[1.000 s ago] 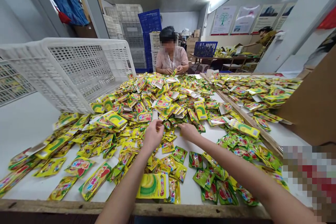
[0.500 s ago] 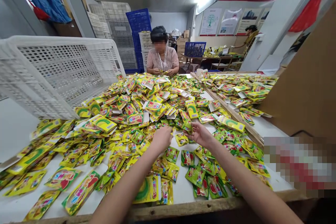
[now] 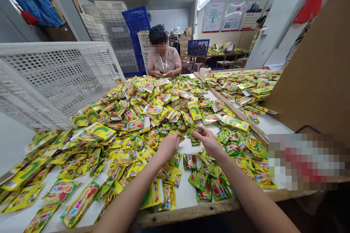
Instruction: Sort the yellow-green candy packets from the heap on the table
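Note:
A large heap of yellow and green snack sachets (image 3: 153, 113) covers the white table (image 3: 188, 194). My left hand (image 3: 168, 146) reaches into the near edge of the heap, its fingers curled down among small sachets; what they grip is hidden. My right hand (image 3: 207, 138) is closed on a small green sachet (image 3: 197, 129), held just above the table. Green sachets with red fruit (image 3: 210, 185) lie in a loose group under my right forearm. Flat yellow cartons (image 3: 100, 130) lie mixed into the heap.
A tipped white plastic crate (image 3: 54, 76) stands at the left. A person (image 3: 163, 55) sits at the far end, handling sachets. A wooden strip (image 3: 232, 107) separates a second pile (image 3: 243, 87) at right. A brown cardboard sheet (image 3: 317, 76) leans at right. Stacked crates (image 3: 133, 25) stand behind.
Both hands drew slightly nearer as the camera swung left. My right hand turned from palm-down on the pile to holding up a green sachet.

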The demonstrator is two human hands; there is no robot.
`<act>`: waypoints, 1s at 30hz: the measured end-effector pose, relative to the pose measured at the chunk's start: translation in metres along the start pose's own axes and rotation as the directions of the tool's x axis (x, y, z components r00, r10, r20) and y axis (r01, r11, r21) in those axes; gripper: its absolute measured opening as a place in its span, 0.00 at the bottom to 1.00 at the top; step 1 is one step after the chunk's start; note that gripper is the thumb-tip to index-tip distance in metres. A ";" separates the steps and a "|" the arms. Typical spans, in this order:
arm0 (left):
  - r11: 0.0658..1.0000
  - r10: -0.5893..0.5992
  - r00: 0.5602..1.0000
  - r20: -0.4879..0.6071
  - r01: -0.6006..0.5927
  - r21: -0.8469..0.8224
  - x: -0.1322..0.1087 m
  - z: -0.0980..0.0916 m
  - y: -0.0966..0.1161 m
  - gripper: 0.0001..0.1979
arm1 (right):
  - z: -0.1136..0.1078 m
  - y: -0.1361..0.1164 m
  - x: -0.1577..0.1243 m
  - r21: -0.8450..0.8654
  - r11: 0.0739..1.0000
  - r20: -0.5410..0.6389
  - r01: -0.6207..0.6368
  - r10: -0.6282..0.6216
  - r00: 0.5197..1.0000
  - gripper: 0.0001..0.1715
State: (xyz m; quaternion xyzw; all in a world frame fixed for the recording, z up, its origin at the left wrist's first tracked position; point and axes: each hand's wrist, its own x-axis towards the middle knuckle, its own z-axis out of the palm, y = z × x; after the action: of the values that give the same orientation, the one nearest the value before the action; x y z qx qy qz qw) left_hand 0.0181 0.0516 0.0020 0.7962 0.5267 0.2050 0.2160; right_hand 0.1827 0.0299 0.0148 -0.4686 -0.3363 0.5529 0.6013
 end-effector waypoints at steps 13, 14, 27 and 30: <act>0.608 -0.236 0.960 -0.149 0.027 -0.793 -0.042 -0.012 0.015 0.16 | 0.022 0.016 -0.021 -0.091 0.995 0.162 -0.047 0.062 0.985 0.26; 0.632 -0.242 0.958 -0.153 0.036 -0.774 -0.043 -0.010 0.015 0.16 | 0.023 0.016 -0.023 -0.080 0.993 0.220 -0.086 0.102 0.970 0.27; 0.851 -0.231 0.948 -0.220 0.306 0.427 0.014 -0.095 -0.077 0.27 | 0.012 0.013 -0.018 -0.228 0.972 0.220 -0.052 0.103 0.970 0.27; 0.804 -0.256 0.934 -0.249 0.349 0.481 0.018 -0.107 -0.099 0.28 | 0.010 0.016 -0.014 -0.241 0.970 0.166 -0.030 0.072 0.983 0.28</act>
State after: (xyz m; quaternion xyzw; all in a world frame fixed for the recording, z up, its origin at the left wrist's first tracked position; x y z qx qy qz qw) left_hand -0.1091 0.1173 0.0364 0.7092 0.6994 0.0864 -0.0223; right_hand 0.1657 0.0176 0.0052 -0.4956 -0.4389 0.5628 0.4949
